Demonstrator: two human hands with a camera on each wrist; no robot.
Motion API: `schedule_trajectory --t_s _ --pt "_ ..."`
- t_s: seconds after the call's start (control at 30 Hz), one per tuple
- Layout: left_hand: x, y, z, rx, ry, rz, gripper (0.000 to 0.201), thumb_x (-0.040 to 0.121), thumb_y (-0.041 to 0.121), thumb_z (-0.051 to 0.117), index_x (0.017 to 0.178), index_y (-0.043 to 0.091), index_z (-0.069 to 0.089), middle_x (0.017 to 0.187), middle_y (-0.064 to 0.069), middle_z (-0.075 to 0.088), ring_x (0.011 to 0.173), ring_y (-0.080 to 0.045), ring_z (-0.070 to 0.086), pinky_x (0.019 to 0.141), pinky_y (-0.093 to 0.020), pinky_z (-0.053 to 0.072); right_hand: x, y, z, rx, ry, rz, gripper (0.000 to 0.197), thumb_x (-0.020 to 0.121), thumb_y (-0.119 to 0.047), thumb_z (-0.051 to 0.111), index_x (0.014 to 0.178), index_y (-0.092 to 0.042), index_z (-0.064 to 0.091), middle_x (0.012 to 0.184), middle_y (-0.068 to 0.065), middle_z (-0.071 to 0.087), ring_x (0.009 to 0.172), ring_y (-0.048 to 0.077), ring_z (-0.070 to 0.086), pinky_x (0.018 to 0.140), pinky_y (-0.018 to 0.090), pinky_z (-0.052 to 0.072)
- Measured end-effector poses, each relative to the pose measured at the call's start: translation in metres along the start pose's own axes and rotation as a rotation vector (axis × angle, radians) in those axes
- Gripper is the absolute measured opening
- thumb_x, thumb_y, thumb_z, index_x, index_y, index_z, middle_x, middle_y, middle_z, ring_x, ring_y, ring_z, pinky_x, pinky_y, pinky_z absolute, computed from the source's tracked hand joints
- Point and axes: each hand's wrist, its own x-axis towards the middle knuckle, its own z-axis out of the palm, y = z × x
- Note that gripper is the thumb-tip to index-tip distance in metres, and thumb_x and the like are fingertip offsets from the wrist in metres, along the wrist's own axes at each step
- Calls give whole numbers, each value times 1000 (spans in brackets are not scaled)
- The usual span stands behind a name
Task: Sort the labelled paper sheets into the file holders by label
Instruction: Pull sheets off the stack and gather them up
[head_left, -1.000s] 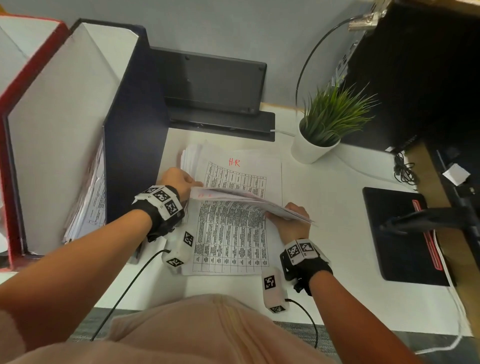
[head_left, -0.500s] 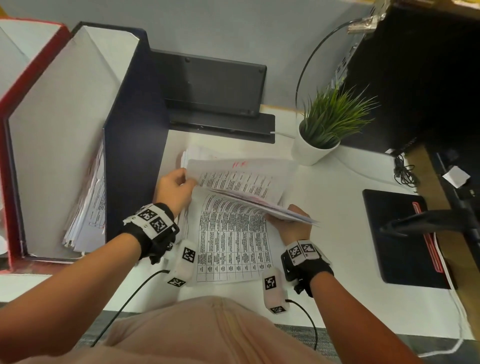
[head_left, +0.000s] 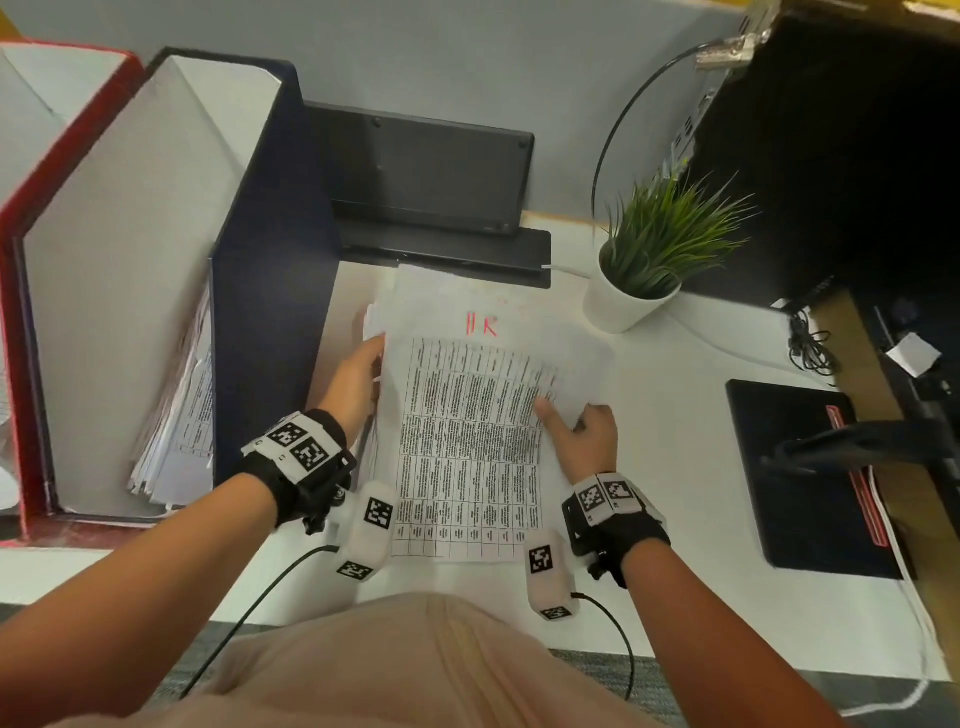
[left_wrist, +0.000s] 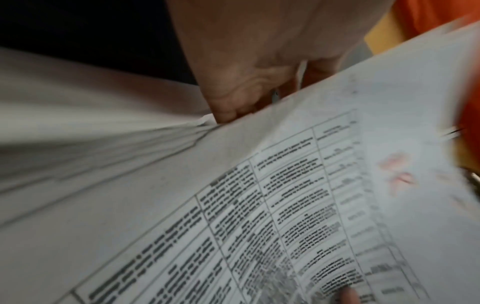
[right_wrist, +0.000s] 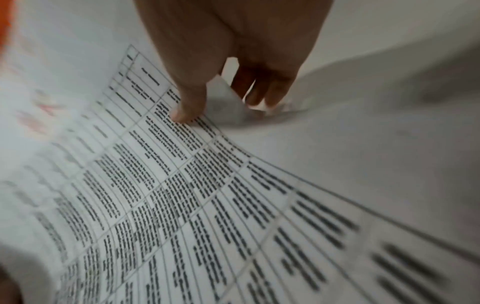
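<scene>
Here the top sheet (head_left: 470, 415), marked HR in red, is raised off the paper stack (head_left: 371, 317) on the white surface (head_left: 675, 415). The left hand (head_left: 353, 384) pinches its left edge; the right hand (head_left: 584, 434) pinches its right edge, thumb on top. The navy file holder (head_left: 270, 291) stands just left.

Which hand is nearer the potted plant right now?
Right. The right hand pinches the sheet's right edge, below and a little left of the plant. The left hand holds the sheet's left edge beside the blue file holder, farther off.
</scene>
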Motion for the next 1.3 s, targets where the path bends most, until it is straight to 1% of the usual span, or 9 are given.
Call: schedule_trajectory --t_s 0.13,0.3,0.5,0.6,0.7,0.87,1.03,1.17,1.3 --pt "-5 6 4 129 -54 29 52 85 67 31 110 32 60 111 6 65 105 -15 60 90 -34 46 -5 -25 0 222 21 5 31 87 -26 63 113 -8 64 98 -4 61 104 21 60 88 24 46" --pt "-17 20 16 490 8 464 40 89 9 58 127 9 46 102 22 54 91 18 55 73 1 44 -10 -65 -3 399 51 -125 34 90 -19 59 123 -13 56 116 -2 63 110 12 59 92 23 48" --pt "-35 49 17 317 132 802 37 88 20 62 114 41 46 110 27 58 106 6 58 85 -10 48 -13 -101 -20 611 97 -344 27 87 -17 63 109 -32 57 107 -17 65 107 0 61 90 16 50" --pt "-39 36 16 350 133 720 43 85 19 66 113 44 45 104 36 56 100 17 54 81 -4 45 -20 -91 -15 569 40 -290 30 84 -14 67 113 -19 59 109 -8 66 107 8 63 94 26 52" --pt "-36 17 18 390 119 644 36 87 11 62 122 18 54 103 37 51 94 25 51 80 0 43 -28 -73 -7 512 -30 -201 27 83 -14 68 106 -24 60 103 -9 67 105 12 63 95 38 52" --pt "-38 22 19 339 179 701 35 87 20 62 103 49 53 101 17 61 93 11 59 78 -5 47 -27 -67 -5 583 32 -207 27 80 -19 72 97 -36 59 93 -35 66 96 -15 60 76 3 47" --pt "-31 6 23 417 187 493 28 87 21 64 113 14 60 96 15 63 81 13 58 73 -5 47 -31 -59 6 444 -37 -147 25 84 -17 67 96 -36 58 91 -27 64 89 -17 59 86 17 48" --pt "-32 14 28 352 269 486 26 86 18 64 111 9 65 92 16 63 79 16 58 72 -3 47 -27 -70 8 447 -30 -155 23 86 -15 65 99 -33 58 94 -26 61 90 -15 59 83 13 49" --pt "-40 54 25 356 316 525 7 85 17 66 91 13 66 88 -6 71 82 -20 68 76 -41 57 -19 -94 -1 495 -38 -238 26 83 -18 68 107 -25 59 96 -25 60 85 -21 58 71 0 45"
